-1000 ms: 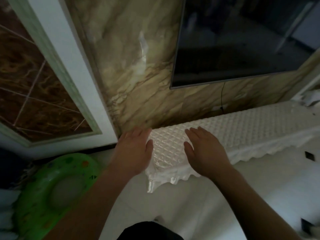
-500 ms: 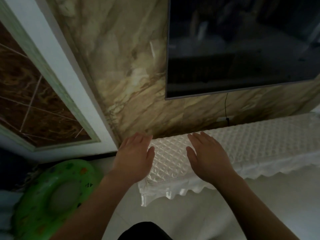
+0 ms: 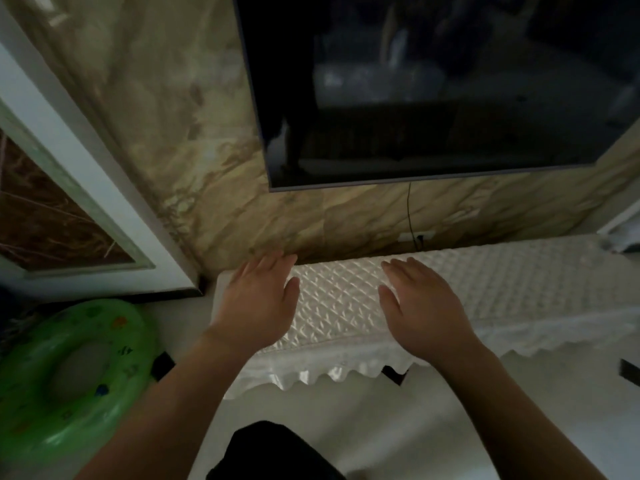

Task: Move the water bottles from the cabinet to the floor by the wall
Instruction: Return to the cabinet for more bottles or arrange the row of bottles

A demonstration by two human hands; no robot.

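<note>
A low cabinet (image 3: 519,292) runs along the marble wall, covered with a white quilted cloth with a scalloped fringe. My left hand (image 3: 258,299) hovers palm down over the cabinet's left end, fingers spread, holding nothing. My right hand (image 3: 424,306) is held the same way a little to the right, over the cloth, also with nothing in it. No water bottle shows anywhere in this view. The pale floor (image 3: 398,420) lies in front of the cabinet.
A dark television (image 3: 433,91) hangs on the wall above the cabinet, with a cable (image 3: 410,216) dropping to a socket. A green inflatable swim ring (image 3: 69,375) lies on the floor at the left. A white-framed brown panel (image 3: 69,216) stands at the left wall.
The view has shifted rightward and tilted up, so the television fills more of the frame. Both hands stay flat over the cabinet's left end, slightly farther apart.
</note>
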